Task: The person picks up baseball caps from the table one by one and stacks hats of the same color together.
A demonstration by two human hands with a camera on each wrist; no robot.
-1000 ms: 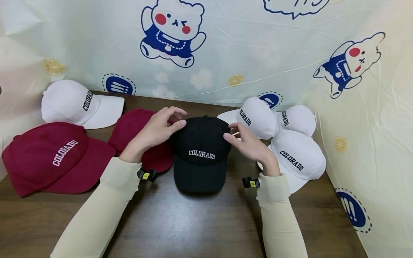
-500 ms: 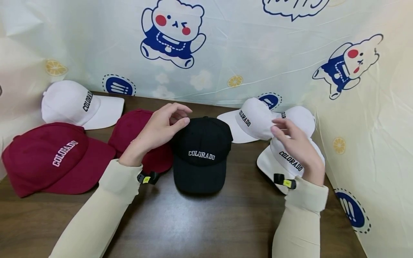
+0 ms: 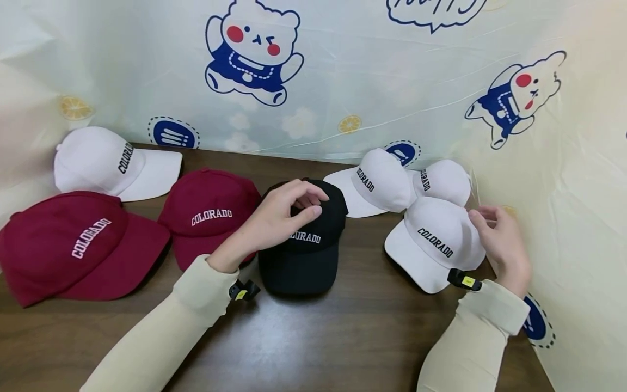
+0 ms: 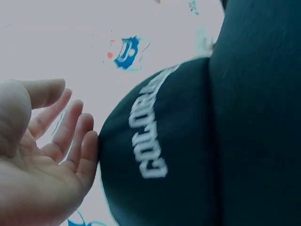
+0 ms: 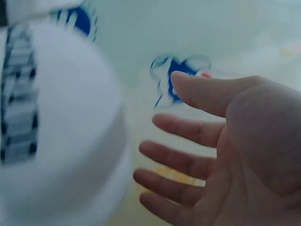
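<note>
My left hand is over the crown of a black cap in the head view, covering part of its COLORADO lettering. Its fingers are loosely bent with nothing in them; the left wrist view shows them beside the black crown. At the right, my right hand is beside the crown of the front white cap, whose brim points toward the lower left. In the right wrist view the relaxed fingers and thumb are spread, with a gap between them and the white crown.
Two more white caps sit behind the front one, near the patterned backdrop. To the left lie a large maroon cap, a smaller maroon cap and a white cap. A wooden table bears them all.
My right hand has moved right, from the black cap's side across to the far side of the front white cap. My left hand has shifted right over the black cap. The caps have stayed put.
</note>
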